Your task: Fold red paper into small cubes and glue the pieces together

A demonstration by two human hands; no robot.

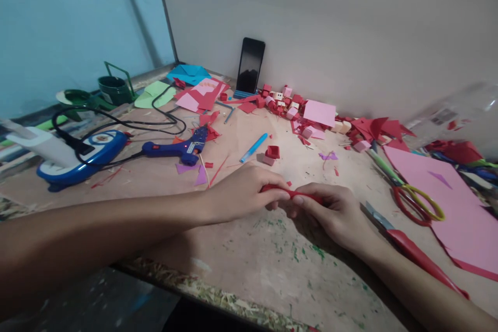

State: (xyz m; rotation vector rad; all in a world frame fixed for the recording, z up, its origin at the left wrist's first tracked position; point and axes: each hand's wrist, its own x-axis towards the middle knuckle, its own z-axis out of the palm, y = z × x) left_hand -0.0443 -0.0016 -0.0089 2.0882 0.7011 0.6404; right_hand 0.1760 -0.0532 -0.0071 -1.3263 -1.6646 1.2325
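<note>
Both my hands meet near the middle of the worn wooden table (249, 259). My left hand (241, 192) and my right hand (334, 212) are closed on the two ends of a narrow red paper strip (290, 193), pinching it between fingers and thumbs just above the tabletop. A small folded red paper box (272, 152) stands a little beyond my left hand, with a blue pen (253, 148) beside it. Much of the strip is hidden inside my fingers.
A blue glue gun (182, 149) with cables lies left, by a blue-and-white device (83, 158). Scissors (412, 192) and a red-handled cutter (412, 251) lie right, by pink paper (459, 202). Red and pink paper pieces (311, 114) and a leaning phone (251, 65) line the wall.
</note>
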